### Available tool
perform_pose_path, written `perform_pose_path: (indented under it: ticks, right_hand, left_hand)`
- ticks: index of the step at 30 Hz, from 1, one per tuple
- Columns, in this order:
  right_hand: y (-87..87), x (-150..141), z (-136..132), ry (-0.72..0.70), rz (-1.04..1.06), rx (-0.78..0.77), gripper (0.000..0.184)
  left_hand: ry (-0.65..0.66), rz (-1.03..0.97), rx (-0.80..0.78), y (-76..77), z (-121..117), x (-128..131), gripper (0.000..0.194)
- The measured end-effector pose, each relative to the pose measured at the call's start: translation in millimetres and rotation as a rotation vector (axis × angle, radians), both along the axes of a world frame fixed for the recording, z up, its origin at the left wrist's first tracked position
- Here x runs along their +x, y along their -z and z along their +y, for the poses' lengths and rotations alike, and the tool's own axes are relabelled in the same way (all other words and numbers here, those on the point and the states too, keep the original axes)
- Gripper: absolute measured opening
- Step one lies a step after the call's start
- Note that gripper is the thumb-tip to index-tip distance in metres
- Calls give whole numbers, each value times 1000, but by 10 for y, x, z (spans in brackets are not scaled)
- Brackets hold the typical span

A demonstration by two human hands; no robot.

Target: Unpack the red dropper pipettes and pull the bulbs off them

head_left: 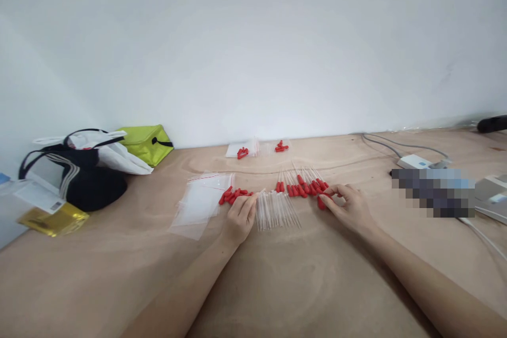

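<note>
My left hand (240,216) is closed, its fingertips pinched on what looks like the end of a thin clear tube at the left of a row of clear dropper tubes (279,212). My right hand (350,207) pinches a red rubber bulb (321,203) between thumb and fingers. Beside it lies a row of red rubber bulbs (303,187), with thin clear tubes (307,172) pointing away behind them. More loose red bulbs (232,195) lie just beyond my left hand, partly over clear zip bags (200,198).
Farther back lie small bags (233,149) with red bulbs on them. To the left sit a lime-green bag (146,145), a black cap-like item (95,185) and a gold package (55,220). A white power strip (414,162) with grey cables is on the right, beside a blurred-out item.
</note>
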State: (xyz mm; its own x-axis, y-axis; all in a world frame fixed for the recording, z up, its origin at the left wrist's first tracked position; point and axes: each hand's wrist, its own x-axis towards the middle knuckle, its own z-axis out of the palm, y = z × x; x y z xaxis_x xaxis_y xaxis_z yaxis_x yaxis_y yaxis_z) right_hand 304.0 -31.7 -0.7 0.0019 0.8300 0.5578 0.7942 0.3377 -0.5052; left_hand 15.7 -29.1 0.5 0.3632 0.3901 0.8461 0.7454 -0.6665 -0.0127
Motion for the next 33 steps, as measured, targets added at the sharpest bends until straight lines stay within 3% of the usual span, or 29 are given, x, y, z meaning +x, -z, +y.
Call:
perform_pose_path:
  ticks: [4, 9, 15, 22, 33]
  right_hand:
    - [-38, 4, -26, 37, -132, -9, 27]
    - [-33, -50, -39, 53, -190, 43, 28]
    - [-15, -65, -34, 77, -225, 51, 29]
    - [0, -51, -22, 99, -250, 39, 33]
    - [-30, -58, 4, 258, -146, -18, 42]
  left_hand:
    - [87, 30, 37, 15, 28, 95, 27]
    - [163, 256, 46, -15, -1, 153, 23]
    - [236, 225, -130, -61, -52, 176, 15]
    - [257, 167, -352, -42, -83, 134, 33]
    - [158, 270, -430, -133, -126, 75, 56]
